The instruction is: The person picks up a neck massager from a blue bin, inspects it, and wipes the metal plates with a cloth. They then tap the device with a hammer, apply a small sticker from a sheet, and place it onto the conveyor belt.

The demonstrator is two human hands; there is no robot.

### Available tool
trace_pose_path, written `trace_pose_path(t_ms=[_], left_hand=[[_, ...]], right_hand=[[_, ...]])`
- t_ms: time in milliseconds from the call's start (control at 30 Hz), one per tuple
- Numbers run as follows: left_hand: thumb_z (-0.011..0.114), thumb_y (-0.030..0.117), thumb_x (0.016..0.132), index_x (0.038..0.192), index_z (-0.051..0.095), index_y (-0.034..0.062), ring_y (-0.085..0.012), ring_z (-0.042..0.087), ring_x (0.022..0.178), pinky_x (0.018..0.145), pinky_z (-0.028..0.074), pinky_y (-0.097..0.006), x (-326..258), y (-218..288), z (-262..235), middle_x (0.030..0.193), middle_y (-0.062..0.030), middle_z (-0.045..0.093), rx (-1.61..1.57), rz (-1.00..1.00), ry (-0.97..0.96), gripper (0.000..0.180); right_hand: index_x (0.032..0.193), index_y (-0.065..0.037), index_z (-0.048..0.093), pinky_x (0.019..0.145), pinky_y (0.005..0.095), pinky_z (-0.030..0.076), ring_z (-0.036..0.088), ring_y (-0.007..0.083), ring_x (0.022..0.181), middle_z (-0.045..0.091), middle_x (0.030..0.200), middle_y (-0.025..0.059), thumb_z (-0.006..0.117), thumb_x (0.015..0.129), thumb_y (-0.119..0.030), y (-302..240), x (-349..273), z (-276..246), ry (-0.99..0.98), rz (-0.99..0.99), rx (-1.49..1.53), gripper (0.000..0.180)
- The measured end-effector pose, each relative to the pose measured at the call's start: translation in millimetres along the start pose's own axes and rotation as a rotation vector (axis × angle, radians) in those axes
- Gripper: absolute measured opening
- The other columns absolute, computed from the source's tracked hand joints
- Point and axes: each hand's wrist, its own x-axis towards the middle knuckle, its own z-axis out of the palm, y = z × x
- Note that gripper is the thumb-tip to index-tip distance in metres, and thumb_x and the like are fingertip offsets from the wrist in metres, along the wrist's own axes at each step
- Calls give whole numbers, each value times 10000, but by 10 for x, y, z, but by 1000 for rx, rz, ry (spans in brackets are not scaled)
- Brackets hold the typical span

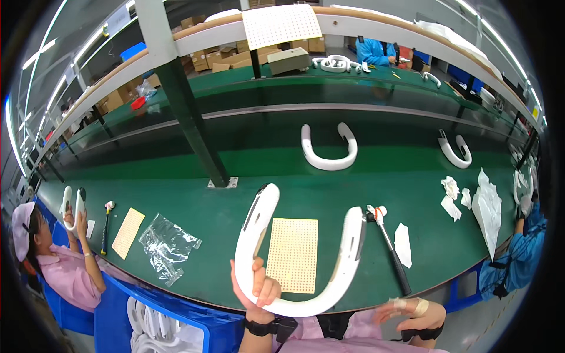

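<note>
My left hand [257,286] is closed round the lower left bend of a white U-shaped neck fan [335,288]. The fan is raised over the near edge of the green table, its two ends pointing away from me. A dark strip shows on its left arm and a slot on its right arm. Off to the right, my right hand [414,313] holds nothing; its fingers are apart, with tape on some of them. Behind the fan lies a yellow sheet of small round stickers [292,253]. A small hammer [391,250] with a black grip rests beside the fan's right end.
Two more neck fans [331,163] [456,154] lie farther back. Clear plastic bags [168,247], crumpled tissues [451,191] and a white wrapper [487,212] are on the table. A green post [191,117] rises at left. Co-workers sit both sides; a blue crate [176,306] holds white parts.
</note>
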Motion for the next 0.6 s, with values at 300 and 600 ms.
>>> trace_pose_path(t_ms=[300,600], left_hand=[[217,507,923,962,423,38,-158,429,347,401,352,-286,66,-222,98,507,-33,412,-87,-17,63,514],[274,351,970,985,399,30,-157,468,369,349,362,-267,502,-26,50,559,-52,457,126,-109,-103,345]], right_hand=[[1355,0,283,750,394,493,600,291,861,546,1029,168,569,855,-404,-348,1387,-66,425,-390,633,703],[1375,-28,280,749,376,450,555,251,888,504,1034,131,634,816,-270,-232,1687,-374,292,-422,876,704]])
